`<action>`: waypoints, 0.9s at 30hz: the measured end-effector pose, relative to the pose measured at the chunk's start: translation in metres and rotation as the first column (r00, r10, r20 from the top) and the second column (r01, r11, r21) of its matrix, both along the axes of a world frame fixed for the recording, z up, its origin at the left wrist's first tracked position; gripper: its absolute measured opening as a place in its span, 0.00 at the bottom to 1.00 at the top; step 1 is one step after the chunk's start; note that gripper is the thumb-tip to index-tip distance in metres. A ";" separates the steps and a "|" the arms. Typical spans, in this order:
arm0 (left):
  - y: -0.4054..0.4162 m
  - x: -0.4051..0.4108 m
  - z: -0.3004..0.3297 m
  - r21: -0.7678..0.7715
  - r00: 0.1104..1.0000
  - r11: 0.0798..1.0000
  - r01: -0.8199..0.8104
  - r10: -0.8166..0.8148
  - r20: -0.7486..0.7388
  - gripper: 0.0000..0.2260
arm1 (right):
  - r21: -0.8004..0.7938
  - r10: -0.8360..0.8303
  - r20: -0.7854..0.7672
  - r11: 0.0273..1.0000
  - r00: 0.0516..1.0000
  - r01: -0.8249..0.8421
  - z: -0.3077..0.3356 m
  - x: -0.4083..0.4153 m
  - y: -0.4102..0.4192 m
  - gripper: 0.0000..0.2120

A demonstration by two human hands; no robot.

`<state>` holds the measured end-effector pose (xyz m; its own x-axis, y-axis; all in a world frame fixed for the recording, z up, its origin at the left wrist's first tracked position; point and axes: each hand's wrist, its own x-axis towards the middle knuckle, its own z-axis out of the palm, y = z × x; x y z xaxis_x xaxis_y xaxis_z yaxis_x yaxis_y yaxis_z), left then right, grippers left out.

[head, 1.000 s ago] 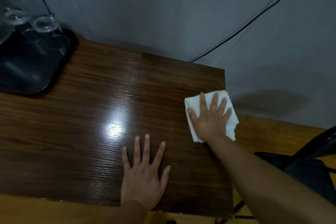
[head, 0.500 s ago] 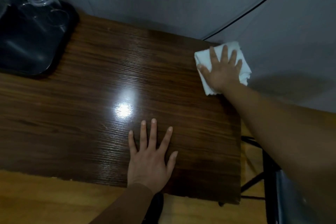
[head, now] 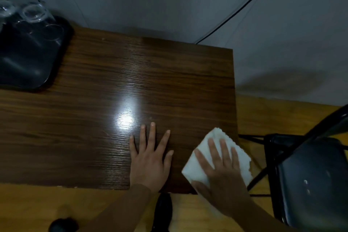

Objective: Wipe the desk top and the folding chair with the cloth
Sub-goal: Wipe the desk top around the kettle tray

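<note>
Right hand and white cloth now at near right corner of desk top; half a second ago at far right corner. Fingers spread, palm pressing cloth flat; cloth overhanging right edge. Left hand unchanged: flat, fingers spread, at near edge just left of cloth, holding nothing. Black folding chair close beside right edge, on wooden floor. Black tray at far left edge, clear glasses on its far end. Black cable along grey wall.
</note>
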<state>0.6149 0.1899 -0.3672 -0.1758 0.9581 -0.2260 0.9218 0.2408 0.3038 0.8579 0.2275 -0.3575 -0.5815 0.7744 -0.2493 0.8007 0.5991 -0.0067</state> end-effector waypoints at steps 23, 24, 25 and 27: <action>-0.029 -0.222 0.069 0.126 0.943 0.982 0.139 -0.170 0.286 0.20 | 0.050 -0.695 0.071 0.719 0.715 0.693 0.008 -0.146 -0.039 0.40; -0.031 -0.232 0.071 0.132 0.942 0.980 0.146 -0.178 0.283 0.20 | 0.048 -0.765 0.058 0.644 0.642 0.763 0.009 -0.147 -0.038 0.41; -0.032 -0.239 0.072 0.136 0.943 0.979 0.150 -0.183 0.279 0.20 | 0.036 -0.813 0.044 0.582 0.580 0.813 0.010 -0.158 -0.037 0.41; -0.034 -0.251 0.075 0.137 0.943 0.980 0.147 -0.181 0.280 0.20 | 0.021 -0.842 0.055 0.539 0.537 0.842 0.010 -0.205 -0.037 0.42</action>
<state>0.3640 0.1564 -0.2925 0.0430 0.9902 -0.1332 0.8139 0.0426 0.5795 0.6531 0.1906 -0.3474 0.3513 0.8979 -0.2652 0.9350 -0.3511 0.0500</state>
